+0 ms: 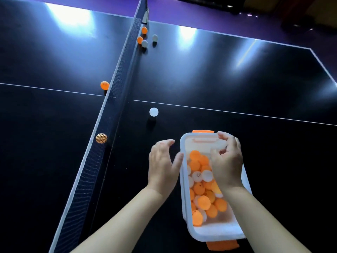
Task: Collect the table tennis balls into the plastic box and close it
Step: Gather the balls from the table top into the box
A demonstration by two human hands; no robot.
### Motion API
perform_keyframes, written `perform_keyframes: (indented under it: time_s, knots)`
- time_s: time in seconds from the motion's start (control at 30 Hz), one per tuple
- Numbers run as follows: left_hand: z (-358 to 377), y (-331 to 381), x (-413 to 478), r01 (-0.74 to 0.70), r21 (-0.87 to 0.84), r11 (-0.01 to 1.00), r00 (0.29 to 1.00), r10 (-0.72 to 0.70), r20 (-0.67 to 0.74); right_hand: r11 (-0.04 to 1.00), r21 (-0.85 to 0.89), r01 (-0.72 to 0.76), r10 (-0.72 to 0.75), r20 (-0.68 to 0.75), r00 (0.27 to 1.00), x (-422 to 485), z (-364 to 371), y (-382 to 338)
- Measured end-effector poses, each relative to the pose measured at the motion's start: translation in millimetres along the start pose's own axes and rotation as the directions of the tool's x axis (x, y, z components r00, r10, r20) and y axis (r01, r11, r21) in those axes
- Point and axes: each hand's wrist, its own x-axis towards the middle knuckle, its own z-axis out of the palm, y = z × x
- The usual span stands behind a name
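Light, rolly orange and white balls sit in the clear plastic box on the dark bench. The left hand is spread beside it. The right hand curls above it, and I cannot tell if it holds anything. Pinch the loose white ball softly.

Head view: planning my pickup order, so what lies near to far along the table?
Clear plastic box of balls → nearest loose orange ball, at left → lone white ball → second orange ball at left → far group of orange and white balls.
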Motion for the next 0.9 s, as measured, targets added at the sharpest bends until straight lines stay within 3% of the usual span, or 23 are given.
perform_keyframes:
  time_s: [0.17, 0.27, 0.37, 0.43, 0.57, 0.67, 0.73, 0.9]
  knots:
    - [-36, -23, 46, 0.071, 0.018, 0.997, 0.989, -0.068, -0.134, 0.981, 0.086, 0.174, -0.182, 0.092, 0.979, 39, 55, -46]
    - [-56, -39, 71, 0.110, 0.014, 0.994, 0.970, -0.104, -0.218, 0.959, -0.011, 0.282, -0.268, 0.283, 0.921, 72, 111, -70]
    - [-69, -54, 84, 0.134, -0.011, 0.991, 0.961, -0.133, -0.241, 0.929, -0.186, 0.322, -0.184, 0.522, 0.833, 100, 171, -82]
    - [-74, -61, 89, 0.146, -0.029, 0.989, 0.958, -0.149, -0.243, 0.891, -0.299, 0.341, -0.100, 0.603, 0.791, 110, 203, -84]
    - [-85, -73, 94, 0.168, -0.040, 0.985, 0.951, -0.172, -0.255, 0.779, -0.489, 0.393, 0.001, 0.628, 0.778, 114, 240, -83]
    - [-89, -81, 95, 0.183, -0.049, 0.982, 0.954, -0.189, -0.234, 0.744, -0.526, 0.412, 0.089, 0.690, 0.719, 104, 252, -75]
    - [-89, -83, 94, 0.189, -0.054, 0.980, 0.960, -0.196, -0.201, 0.724, -0.522, 0.451, 0.060, 0.698, 0.713, 93, 253, -68]
    - [-91, -78, 90, 0.198, -0.083, 0.977, 0.959, -0.211, -0.191, 0.819, -0.440, 0.369, 0.021, 0.666, 0.746, 71, 240, -62]
